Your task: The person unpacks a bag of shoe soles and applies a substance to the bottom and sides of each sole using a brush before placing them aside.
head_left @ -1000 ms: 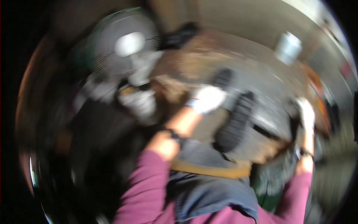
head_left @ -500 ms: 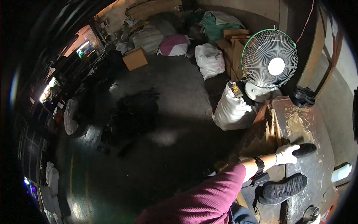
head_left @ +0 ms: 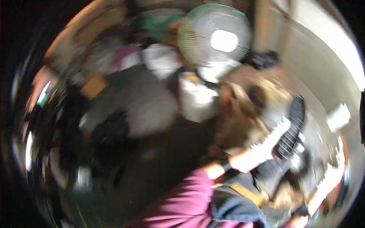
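A single head-worn fisheye view is given, looking steeply down and heavily blurred; a standing fan [head_left: 216,38] is seen at twelve o'clock, forearms entering at five.

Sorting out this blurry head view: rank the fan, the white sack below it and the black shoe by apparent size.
1. fan, largest.
2. white sack.
3. black shoe: long but narrow; blur and nearness leave its place against the sack unsure.

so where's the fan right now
In the head view the fan sits at the top, right of centre, just above a white sack and well beyond the gloved left hand.
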Available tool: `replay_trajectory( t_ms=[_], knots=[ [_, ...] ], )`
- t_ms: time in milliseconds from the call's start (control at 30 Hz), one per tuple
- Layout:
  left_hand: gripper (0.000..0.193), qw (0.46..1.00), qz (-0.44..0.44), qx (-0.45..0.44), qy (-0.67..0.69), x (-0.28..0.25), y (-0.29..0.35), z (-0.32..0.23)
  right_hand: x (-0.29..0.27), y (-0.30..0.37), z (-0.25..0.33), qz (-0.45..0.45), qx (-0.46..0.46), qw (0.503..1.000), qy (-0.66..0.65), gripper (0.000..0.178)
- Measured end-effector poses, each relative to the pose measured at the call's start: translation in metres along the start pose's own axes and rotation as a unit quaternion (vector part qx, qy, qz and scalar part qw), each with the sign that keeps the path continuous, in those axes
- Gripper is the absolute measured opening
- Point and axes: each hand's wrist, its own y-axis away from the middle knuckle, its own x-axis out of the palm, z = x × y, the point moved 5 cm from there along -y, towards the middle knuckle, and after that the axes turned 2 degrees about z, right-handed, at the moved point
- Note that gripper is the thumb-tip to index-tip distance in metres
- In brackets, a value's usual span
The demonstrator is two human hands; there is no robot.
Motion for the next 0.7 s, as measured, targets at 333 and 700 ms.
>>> replay_trajectory(
  t_ms=[333, 700],
  knots=[
    [0.078, 0.967, -0.143, -0.209, 0.019, 0.021, 0.032, 0.020, 0.126, -0.031, 0.012, -0.104, -0.017, 0.970, -0.221, 0.026],
    [0.082, 0.942, -0.170, -0.272, 0.102, 0.006, 0.050, 0.029, 0.135, 0.010, 0.063, 0.027, 0.064, 0.946, -0.317, 0.019]
  ],
)
